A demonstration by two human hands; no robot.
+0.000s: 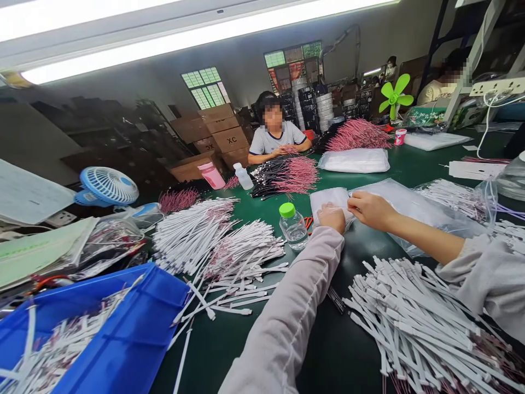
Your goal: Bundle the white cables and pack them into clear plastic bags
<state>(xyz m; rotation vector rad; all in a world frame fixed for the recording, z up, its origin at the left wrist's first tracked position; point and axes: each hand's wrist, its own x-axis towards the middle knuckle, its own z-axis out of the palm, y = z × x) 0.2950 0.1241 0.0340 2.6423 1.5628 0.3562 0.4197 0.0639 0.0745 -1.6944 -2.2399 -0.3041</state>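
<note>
My left hand (332, 217) and my right hand (370, 208) meet over a stack of small clear plastic bags (330, 197) lying on the green table (410, 164). Both hands pinch the edge of the bags, fingers curled. A small water bottle with a green cap (292, 225) stands just left of my left hand. Piles of white-sleeved wires lie at the front right (414, 323) and at the left (213, 241). A larger clear bag (414, 210) spreads under my right forearm.
A blue bin (123, 334) with wires sits at the front left. Across the table a person (274, 137) works beside pink and black wire bundles (287, 175). A blue fan (107, 187), a pink bottle (211, 175) and a green fan (394, 96) stand about.
</note>
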